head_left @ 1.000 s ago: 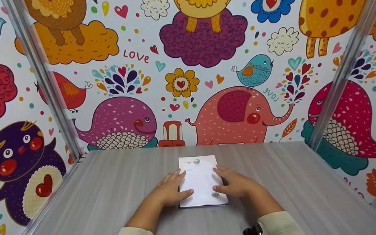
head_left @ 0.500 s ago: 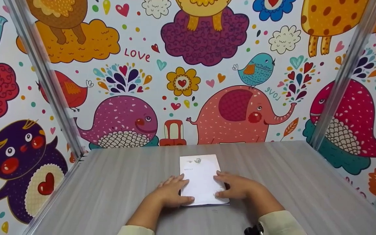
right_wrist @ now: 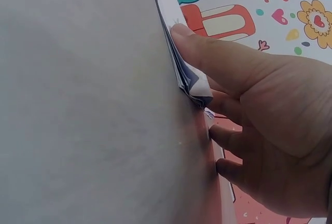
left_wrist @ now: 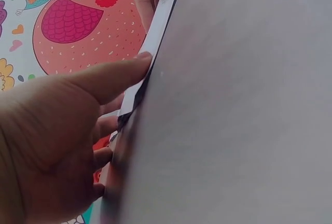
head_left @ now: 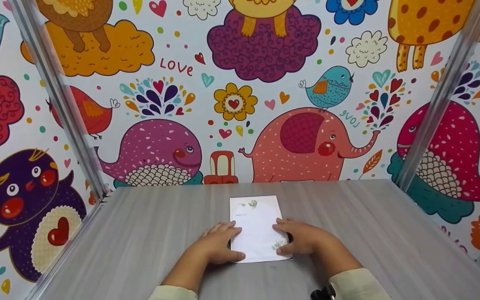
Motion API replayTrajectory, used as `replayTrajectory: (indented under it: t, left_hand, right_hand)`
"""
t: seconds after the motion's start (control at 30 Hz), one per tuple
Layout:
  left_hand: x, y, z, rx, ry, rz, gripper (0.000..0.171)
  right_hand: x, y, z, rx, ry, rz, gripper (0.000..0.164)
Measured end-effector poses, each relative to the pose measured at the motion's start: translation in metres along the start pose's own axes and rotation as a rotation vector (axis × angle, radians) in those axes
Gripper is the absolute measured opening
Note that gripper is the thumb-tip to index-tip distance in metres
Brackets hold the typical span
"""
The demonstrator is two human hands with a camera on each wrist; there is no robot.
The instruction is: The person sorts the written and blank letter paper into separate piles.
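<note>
A thin white booklet (head_left: 256, 229) lies flat on the grey wood-grain table, with small green plant prints near its top and lower right corner. In the right wrist view, several dark-edged layers of the booklet (right_wrist: 182, 71) show at its near corner. My left hand (head_left: 220, 245) rests along its left side, thumb on the lower left corner and forefinger tip at the edge. On the other side my right hand (head_left: 300, 237) lies the same way, its thumb on the page beside the lower print. The other fingers of both hands reach past the booklet's edges towards the tabletop.
The grey table (head_left: 148, 233) extends around the booklet on every side. Behind it stands a wall (head_left: 223, 137) printed with cartoon animals, with metal posts (head_left: 86, 154) at the table's back corners. A small black object (head_left: 322, 293) sits by the right sleeve.
Both hands have slid slightly down along the booklet's sides, towards its near edge. The thumbs now lie at its lower corners. The booklet itself stays in nearly the same place.
</note>
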State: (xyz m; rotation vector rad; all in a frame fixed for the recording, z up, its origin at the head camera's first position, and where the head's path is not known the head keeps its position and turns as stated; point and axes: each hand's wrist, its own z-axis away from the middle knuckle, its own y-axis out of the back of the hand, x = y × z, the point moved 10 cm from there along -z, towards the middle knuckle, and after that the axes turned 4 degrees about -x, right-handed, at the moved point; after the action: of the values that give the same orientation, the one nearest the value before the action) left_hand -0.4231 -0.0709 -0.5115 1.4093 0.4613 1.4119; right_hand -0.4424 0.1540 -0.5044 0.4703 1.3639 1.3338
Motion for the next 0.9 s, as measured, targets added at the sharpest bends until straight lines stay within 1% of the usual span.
replayTrajectory:
  t: [0.17, 0.27, 0.43, 0.57, 0.67, 0.77, 0.9]
  left_hand:
    - [0.003, 0.002, 0.000, 0.021, 0.005, 0.003, 0.083]
    - [0.006, 0.003, -0.001, 0.039, 0.006, 0.001, 0.078]
    - [0.008, 0.004, 0.000, 0.064, 0.026, 0.008, 0.075]
    - [0.014, 0.009, 0.000, 0.104, -0.017, 0.000, 0.072]
    - [0.018, 0.010, 0.000, 0.115, -0.047, 0.012, 0.070]
    - [0.019, 0.009, -0.001, 0.105, -0.043, 0.044, 0.069]
    - [0.017, 0.010, -0.003, 0.112, -0.038, 0.074, 0.065]
  right_hand:
    - [-0.003, 0.005, 0.003, 0.042, 0.006, -0.015, 0.077]
    - [-0.004, 0.010, 0.005, 0.084, 0.027, -0.032, 0.069]
    - [-0.007, 0.016, 0.004, 0.145, 0.051, -0.064, 0.055]
    - [-0.014, 0.019, 0.004, 0.190, 0.103, -0.068, 0.042]
    - [-0.019, 0.020, 0.004, 0.203, 0.131, -0.084, 0.033]
    - [-0.021, 0.019, 0.004, 0.195, 0.120, -0.102, 0.029]
    - [-0.020, 0.020, 0.003, 0.191, 0.081, -0.134, 0.029]
